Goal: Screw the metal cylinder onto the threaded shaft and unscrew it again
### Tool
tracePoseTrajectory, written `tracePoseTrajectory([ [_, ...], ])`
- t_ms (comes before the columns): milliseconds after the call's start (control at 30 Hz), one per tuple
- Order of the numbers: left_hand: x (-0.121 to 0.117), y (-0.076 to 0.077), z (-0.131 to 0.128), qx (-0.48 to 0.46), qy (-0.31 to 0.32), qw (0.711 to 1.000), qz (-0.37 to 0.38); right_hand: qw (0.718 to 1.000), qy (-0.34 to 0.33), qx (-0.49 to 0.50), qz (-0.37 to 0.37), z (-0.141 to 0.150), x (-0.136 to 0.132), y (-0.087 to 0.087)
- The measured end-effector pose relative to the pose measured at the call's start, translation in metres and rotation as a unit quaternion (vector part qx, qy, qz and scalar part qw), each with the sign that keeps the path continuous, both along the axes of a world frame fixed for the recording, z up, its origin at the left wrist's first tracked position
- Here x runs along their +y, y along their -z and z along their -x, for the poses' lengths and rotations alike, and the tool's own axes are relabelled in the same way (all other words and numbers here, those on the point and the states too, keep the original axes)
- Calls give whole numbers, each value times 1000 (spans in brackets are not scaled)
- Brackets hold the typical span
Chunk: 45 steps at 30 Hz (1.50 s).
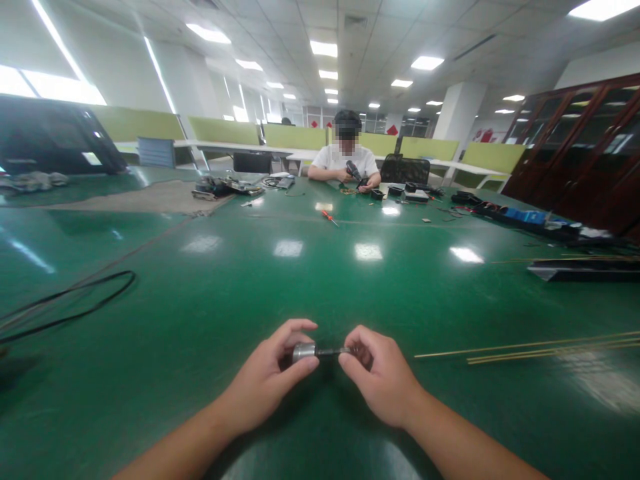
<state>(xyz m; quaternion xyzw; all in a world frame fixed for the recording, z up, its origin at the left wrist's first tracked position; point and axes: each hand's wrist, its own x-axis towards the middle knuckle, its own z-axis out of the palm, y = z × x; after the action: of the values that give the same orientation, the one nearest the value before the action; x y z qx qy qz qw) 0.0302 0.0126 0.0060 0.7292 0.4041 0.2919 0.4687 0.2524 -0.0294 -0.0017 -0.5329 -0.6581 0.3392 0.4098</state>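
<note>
While the left hand [265, 373] curls around a silver metal cylinder [303, 352], thumb along its side and index finger lifted, the right hand [387, 377] pinches the dark thin shaft [328, 352] sticking out of it. So the piece sits right between both hands, over the green tabletop [320, 287]; can't tell if it's touching. Looks to me like a two-handed shaft-fiddling step, and the next move probably calls for a firm left hold and a straight shaft. Far end's blurry behind the right fingers, no clue there. Yellowish rods [525, 350] near the right hand could get bumped, I guess. Black cable [107, 297] loops off left, orange-handled screwdriver [328, 216] lies well out front, and a co-worker [324, 162] opposite has a power drill [353, 171].
</note>
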Motion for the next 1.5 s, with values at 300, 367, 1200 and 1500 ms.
tracePoseTrajectory([
  [300, 0, 0, -1, -7, 1, 1000, 7, 1000, 1, 17, 7, -1, 2, -2],
  [367, 0, 0, -1, -10, 1, 1000, 10, 1000, 0, 17, 8, -1, 2, -2],
  [1200, 3, -1, -1, -30, -11, 999, 22, 984, -4, 159, 76, -7, 13, 14],
  [1500, 7, -1, -1, -16, -26, 999, -12, 988, -10, 140, 67, -4, 10, 8],
])
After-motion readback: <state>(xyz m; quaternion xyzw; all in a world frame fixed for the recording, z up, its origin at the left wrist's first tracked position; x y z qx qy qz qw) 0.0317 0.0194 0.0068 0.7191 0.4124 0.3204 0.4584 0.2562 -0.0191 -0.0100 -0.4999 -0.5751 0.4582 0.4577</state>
